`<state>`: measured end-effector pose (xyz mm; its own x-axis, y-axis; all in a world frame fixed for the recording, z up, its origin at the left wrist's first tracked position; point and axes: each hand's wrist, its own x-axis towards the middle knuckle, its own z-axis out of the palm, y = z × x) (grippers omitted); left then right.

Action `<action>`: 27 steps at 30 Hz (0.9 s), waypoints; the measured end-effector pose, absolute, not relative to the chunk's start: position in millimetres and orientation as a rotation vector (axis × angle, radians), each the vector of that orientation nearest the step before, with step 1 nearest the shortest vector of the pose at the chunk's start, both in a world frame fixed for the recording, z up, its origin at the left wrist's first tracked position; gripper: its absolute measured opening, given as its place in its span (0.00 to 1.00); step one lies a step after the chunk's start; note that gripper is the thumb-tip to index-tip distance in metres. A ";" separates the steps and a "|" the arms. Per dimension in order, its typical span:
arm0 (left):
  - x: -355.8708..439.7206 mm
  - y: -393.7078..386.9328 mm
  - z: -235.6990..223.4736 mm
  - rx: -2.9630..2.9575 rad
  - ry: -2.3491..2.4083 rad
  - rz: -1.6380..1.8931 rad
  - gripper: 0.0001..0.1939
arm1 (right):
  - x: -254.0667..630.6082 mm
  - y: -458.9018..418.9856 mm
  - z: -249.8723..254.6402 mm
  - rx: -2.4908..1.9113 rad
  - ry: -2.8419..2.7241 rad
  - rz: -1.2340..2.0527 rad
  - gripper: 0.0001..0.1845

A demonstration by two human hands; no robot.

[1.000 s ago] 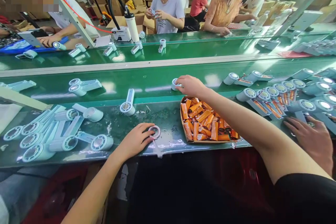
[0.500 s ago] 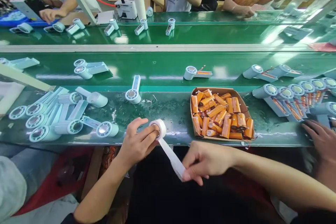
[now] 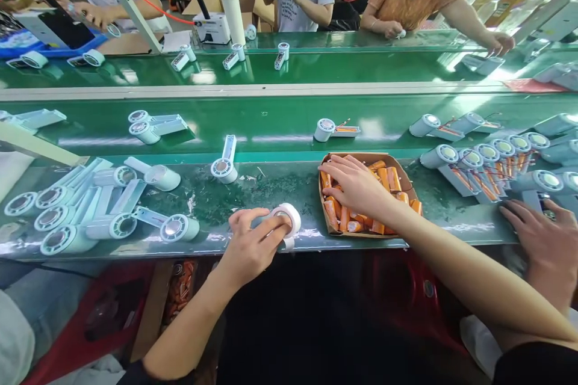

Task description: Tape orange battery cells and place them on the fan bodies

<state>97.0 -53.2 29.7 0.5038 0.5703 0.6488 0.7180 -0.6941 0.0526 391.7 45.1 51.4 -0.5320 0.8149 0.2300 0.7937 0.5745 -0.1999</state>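
Note:
My left hand (image 3: pixel 253 242) is closed on a roll of white tape (image 3: pixel 294 216), with fingers through its core, just above the near edge of the green bench. My right hand (image 3: pixel 356 185) lies palm down, fingers stretched, over a cardboard tray (image 3: pixel 329 230) of orange-wrapped battery packs (image 3: pixel 354 224). It covers part of the packs, and I cannot make out any strip of tape on it. Left of the tape roll, a pale blue fan-like part (image 3: pixel 224 169) with a flat handle rests on the bench.
Several pale blue parts (image 3: pixel 108 225) are heaped at the left. More (image 3: pixel 487 155), with orange packs and wires in their handles, line up at the right, beside another person's hand (image 3: pixel 537 228). A green belt (image 3: pixel 253 123) carries further parts. People work across it.
My right hand has let go of the tape strip and moved up and right onto the battery tray. My left hand, with the roll, has shifted slightly right. The long hanging strip is gone.

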 end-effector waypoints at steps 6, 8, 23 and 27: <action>96.3 -59.3 25.7 -2.611 -1.128 -0.916 0.15 | 407.9 30.0 62.6 -1.357 -2.330 0.490 0.13; 94.6 -61.9 25.6 -2.648 -1.123 -0.895 0.16 | 413.0 19.7 66.3 -1.404 -2.114 0.659 0.08; 110.9 -54.4 54.6 -2.786 -0.673 -0.752 0.12 | 374.3 -60.2 64.1 -1.159 -1.508 0.878 0.09; 106.4 -53.3 59.8 -2.795 -0.612 -0.710 0.10 | 370.0 -69.4 58.9 -1.143 -1.534 1.059 0.09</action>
